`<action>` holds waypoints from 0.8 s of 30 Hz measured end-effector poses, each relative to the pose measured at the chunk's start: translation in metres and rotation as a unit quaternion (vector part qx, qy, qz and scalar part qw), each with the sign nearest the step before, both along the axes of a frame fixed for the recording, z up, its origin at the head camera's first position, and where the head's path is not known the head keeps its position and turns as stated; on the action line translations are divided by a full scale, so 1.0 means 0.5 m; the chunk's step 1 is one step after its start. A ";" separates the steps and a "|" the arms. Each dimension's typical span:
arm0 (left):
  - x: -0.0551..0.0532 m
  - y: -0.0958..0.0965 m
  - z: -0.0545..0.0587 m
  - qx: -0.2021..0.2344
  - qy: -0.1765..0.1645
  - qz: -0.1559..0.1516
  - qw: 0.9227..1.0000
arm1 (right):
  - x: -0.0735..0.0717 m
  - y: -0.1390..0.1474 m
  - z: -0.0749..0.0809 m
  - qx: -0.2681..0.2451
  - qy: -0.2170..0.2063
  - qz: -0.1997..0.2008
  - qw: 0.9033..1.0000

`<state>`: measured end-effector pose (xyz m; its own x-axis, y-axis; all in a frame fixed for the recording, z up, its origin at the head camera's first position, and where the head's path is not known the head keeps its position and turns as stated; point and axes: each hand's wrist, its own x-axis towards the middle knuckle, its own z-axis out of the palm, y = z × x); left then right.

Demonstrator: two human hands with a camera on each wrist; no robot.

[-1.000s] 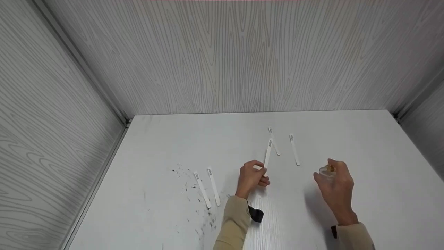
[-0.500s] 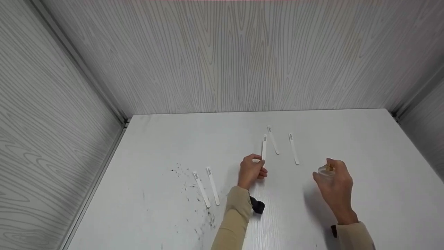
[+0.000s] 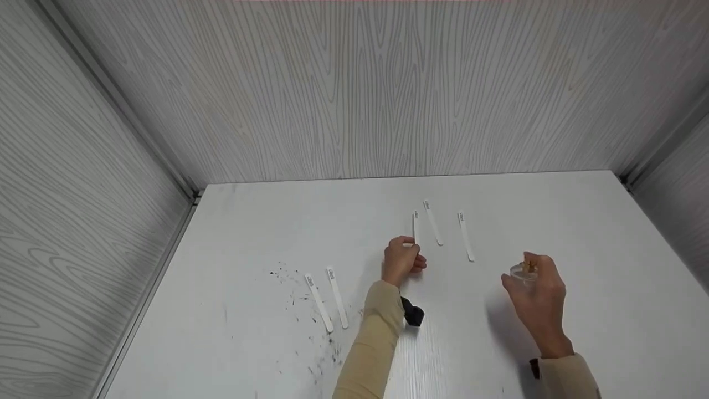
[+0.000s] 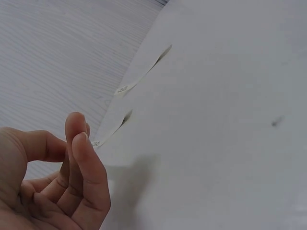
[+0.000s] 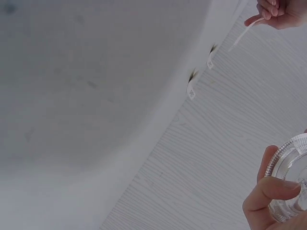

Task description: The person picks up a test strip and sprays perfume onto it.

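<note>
My left hand (image 3: 400, 260) pinches the near end of a narrow white paper strip (image 3: 416, 227), which points away from me, its printed tip farthest out. The right wrist view shows this strip (image 5: 245, 34) bent in a gentle curve. My right hand (image 3: 537, 293) holds a small clear perfume bottle (image 3: 519, 272) with a gold-coloured top, raised over the table; my index finger is up at that top. The bottle's round ridged end (image 5: 287, 165) faces the right wrist camera, my thumb across it. Two more printed strips, a left one (image 3: 433, 223) and a right one (image 3: 466, 237), lie beyond my hands.
Two other white strips, one (image 3: 319, 303) beside the other (image 3: 338, 298), lie left of my left sleeve among dark specks on the white table (image 3: 249, 238). A wood-grain panel (image 3: 343, 94) rises at the back, with more panels at both sides.
My left hand has moved away from me and slightly left with its strip, which has swung from leaning right to nearly straight ahead. My right hand stays in place with the bottle.
</note>
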<state>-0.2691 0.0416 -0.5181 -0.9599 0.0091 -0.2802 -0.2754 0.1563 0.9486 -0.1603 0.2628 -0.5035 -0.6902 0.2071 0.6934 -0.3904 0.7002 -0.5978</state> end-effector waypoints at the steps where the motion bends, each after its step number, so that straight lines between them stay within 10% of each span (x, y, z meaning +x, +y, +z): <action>1: -0.003 0.001 0.002 0.000 0.001 0.001 1.000 | 0.000 0.000 -0.001 0.001 0.000 -0.001 1.000; 24: -0.044 0.001 -0.016 -0.009 0.014 0.011 1.000 | -0.002 0.003 0.002 -0.015 -0.027 -0.012 0.999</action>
<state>-0.2909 0.0421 -0.5260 -0.9671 -0.0169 -0.2538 -0.2530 0.1669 0.9529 -0.1613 0.2643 -0.5024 -0.7204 0.2438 0.6493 -0.3409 0.6908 -0.6376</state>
